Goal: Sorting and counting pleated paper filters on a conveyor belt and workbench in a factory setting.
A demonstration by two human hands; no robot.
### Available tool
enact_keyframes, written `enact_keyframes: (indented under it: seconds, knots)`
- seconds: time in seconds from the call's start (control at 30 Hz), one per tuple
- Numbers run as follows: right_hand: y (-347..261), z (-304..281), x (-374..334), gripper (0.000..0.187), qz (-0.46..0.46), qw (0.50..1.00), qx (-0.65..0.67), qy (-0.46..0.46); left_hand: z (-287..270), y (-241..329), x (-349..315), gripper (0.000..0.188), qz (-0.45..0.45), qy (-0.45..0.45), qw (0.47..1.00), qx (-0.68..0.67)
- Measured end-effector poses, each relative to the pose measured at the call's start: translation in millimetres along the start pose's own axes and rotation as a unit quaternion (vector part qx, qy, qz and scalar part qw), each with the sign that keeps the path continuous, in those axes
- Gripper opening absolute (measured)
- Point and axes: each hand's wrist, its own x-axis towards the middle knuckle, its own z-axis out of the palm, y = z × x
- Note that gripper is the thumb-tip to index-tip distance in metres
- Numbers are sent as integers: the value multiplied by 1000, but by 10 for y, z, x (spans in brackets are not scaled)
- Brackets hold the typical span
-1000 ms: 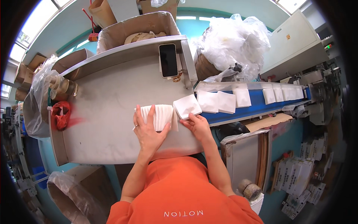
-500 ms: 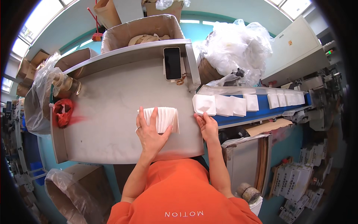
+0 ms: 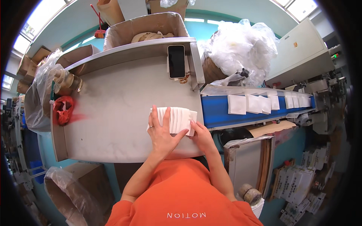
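Observation:
On the metal table, a row of thin white folded squares [image 3: 173, 119], much like paper napkins, stands on edge in front of me. My left hand [image 3: 161, 135] grips this row from above, its fingers over the far side and its thumb on the near side. At the row's right end, my right hand [image 3: 201, 137] pinches another white square [image 3: 192, 122] against the rest. The tips of its fingers behind that square are hidden. More white squares [image 3: 236, 104] lie flat on a blue conveyor belt [image 3: 217, 109] to the right.
A phone [image 3: 176, 61] lies by the table's raised back edge. At the left edge are a red plastic bag [image 3: 64, 110] and a clear jar-like container [image 3: 68, 83]. A lined carton [image 3: 147, 28] stands behind the table; clear plastic bags [image 3: 239, 49] pile up behind the belt.
My right hand has left the belt's near end, bringing a white square to the row. My left hand and the row have shifted slightly right. Blue belt now shows bare beside the table.

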Motion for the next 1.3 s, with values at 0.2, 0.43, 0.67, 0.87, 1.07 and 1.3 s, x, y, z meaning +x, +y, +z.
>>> enact_keyframes:
  seconds: [0.2, 0.43, 0.67, 0.87, 1.07, 1.3]
  knots:
    - [6, -242, 44, 27, -75, 980, 140, 117, 45, -73, 4, 74, 20, -7, 1000, -20]
    - [-30, 121, 19, 35, -170, 971, -167, 28, 59, 53, -28, 72, 23, -7, 999, -45]
    - [91, -241, 24, 27, -9, 998, -63, 21, 10, -51, 3, 73, 13, 20, 1000, -16]
    - [-97, -250, 45, 39, -56, 993, -39, 93, 130, -106, -15, 71, 56, -6, 994, -93]
    - [63, -7, -15, 31, -25, 996, 75, -41, 59, 106, -34, 70, 44, -19, 997, -63]
    - [93, -281, 79, 33, -75, 981, 141, 108, 64, -31, -22, 71, 31, 2, 996, -81]
